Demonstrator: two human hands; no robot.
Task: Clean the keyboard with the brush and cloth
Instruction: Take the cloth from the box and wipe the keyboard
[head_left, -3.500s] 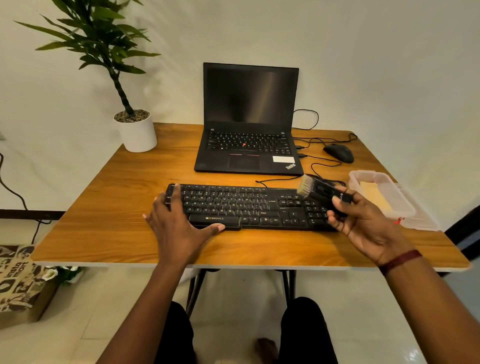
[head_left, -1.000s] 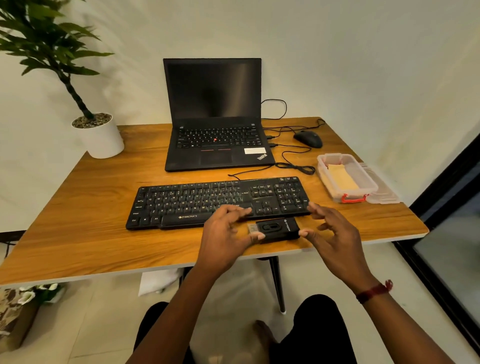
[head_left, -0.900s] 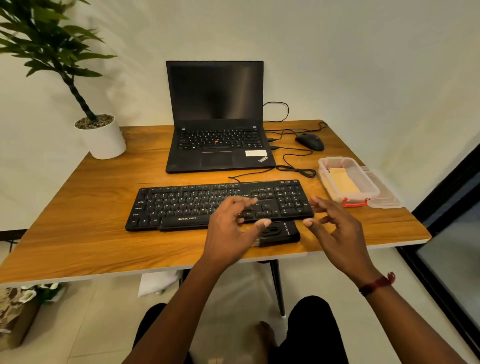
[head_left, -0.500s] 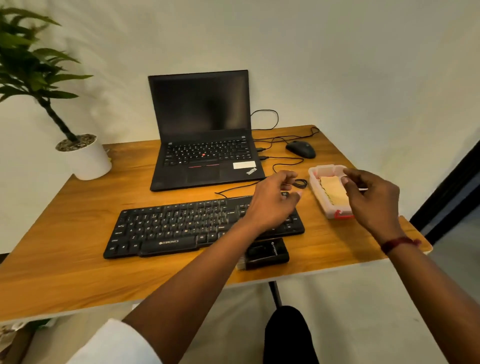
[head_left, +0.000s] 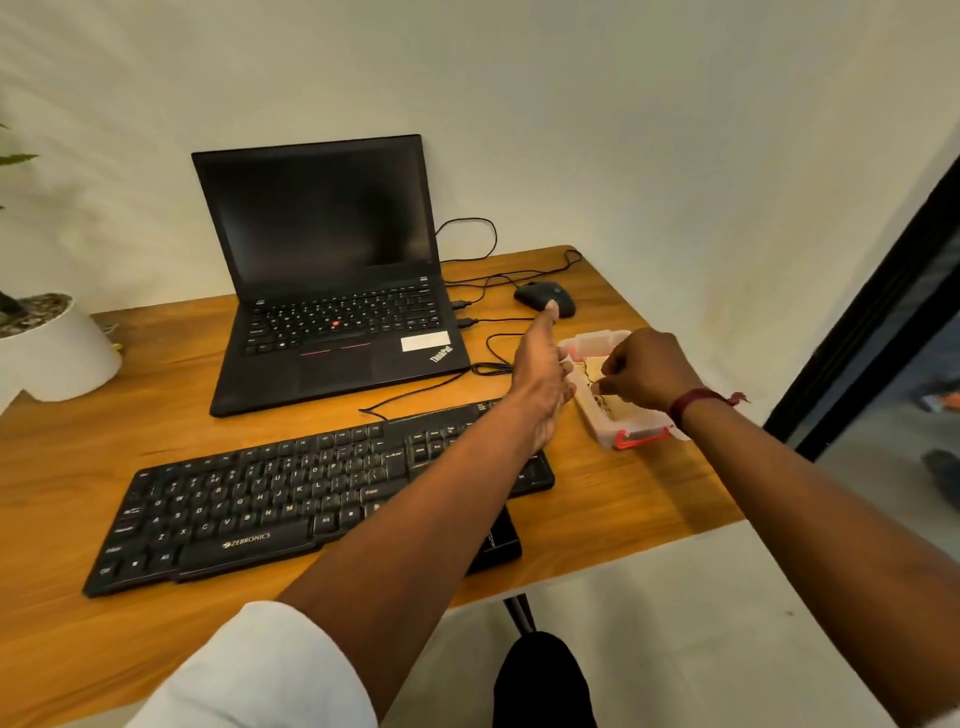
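The black keyboard (head_left: 311, 499) lies across the middle of the wooden table (head_left: 78, 467). The black brush (head_left: 498, 540) lies by the table's front edge, mostly hidden under my left forearm. At the right stands a clear plastic box (head_left: 634, 436) with a red latch, and a yellow cloth (head_left: 592, 371) is inside it. My right hand (head_left: 644, 374) is over the box, its curled fingers pinching the cloth. My left hand (head_left: 540, 374) is stretched out with straight fingers against the box's left side.
An open black laptop (head_left: 332, 291) stands behind the keyboard, with a black mouse (head_left: 545, 299) and loose cables (head_left: 493, 364) to its right. A white plant pot (head_left: 52, 353) sits at the far left. The table's right edge runs just past the box.
My right hand put the brush down by the front edge. Both hands then moved right to the box, and my right hand went down onto the cloth.
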